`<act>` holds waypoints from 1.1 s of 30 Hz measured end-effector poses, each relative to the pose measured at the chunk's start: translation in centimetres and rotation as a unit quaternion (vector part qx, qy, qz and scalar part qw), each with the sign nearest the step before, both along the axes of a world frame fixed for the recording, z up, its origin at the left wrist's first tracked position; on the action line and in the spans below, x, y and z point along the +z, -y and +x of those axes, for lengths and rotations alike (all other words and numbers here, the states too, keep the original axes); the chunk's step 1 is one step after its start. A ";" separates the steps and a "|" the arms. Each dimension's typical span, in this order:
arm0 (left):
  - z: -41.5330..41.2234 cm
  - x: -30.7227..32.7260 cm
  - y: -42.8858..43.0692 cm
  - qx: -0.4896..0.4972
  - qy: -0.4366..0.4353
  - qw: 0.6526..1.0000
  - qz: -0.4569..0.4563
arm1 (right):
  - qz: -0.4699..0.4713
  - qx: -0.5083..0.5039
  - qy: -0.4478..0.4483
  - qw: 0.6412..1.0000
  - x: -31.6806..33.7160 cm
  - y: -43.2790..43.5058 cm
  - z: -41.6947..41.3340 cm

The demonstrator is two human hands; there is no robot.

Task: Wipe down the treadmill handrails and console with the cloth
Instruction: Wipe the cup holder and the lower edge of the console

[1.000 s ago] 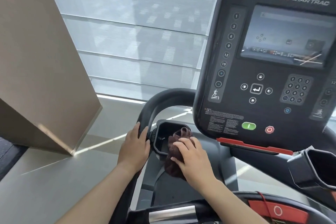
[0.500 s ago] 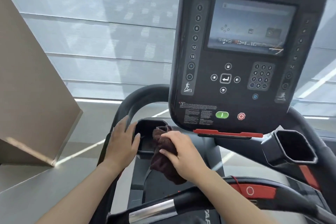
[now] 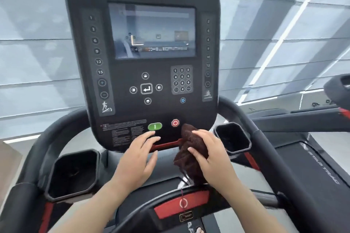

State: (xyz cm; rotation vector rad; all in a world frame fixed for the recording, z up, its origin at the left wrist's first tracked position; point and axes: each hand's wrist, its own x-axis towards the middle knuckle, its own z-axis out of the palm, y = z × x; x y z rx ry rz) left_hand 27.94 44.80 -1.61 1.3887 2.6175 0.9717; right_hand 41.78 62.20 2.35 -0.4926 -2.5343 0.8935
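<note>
The black treadmill console (image 3: 144, 89) with its screen and keypads fills the middle of the view. My right hand (image 3: 212, 155) grips a dark brown cloth (image 3: 189, 149) bunched against the console's lower right edge, just under the red stop button (image 3: 175, 123). My left hand (image 3: 138, 157) is spread open with its fingertips on the console's bottom edge, below the green start button (image 3: 155, 126), touching the red strip (image 3: 166, 144). The curved black handrails (image 3: 251, 130) rise on both sides of the console.
Two black cup holders flank the console, one at lower left (image 3: 73, 174) and one at right (image 3: 233, 138). A front crossbar with a red panel (image 3: 181, 203) runs close below my arms. Another treadmill (image 3: 337, 85) stands at far right. Window blinds are behind.
Both hands left the left cup holder and handrail and moved right to the console's bottom edge; the cloth came along in my right hand. The view swung to face the console.
</note>
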 end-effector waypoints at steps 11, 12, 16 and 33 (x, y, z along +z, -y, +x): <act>5.0 -0.6 -17.0 -0.038 -0.009 0.998 -0.039 | 0.018 -0.053 0.019 0.998 -0.9 -16.6 5.4; 5.2 -0.6 -17.8 -0.034 -0.017 0.998 -0.048 | 0.024 -0.048 0.018 0.998 -0.9 -17.6 5.1; 5.0 -0.3 -19.9 0.006 -0.093 0.993 -0.075 | 0.059 -0.012 0.022 0.998 -0.8 -21.2 2.7; 7.0 -2.8 -18.5 0.089 -0.071 0.986 -0.120 | 0.049 0.033 0.131 0.990 -6.8 -23.4 0.9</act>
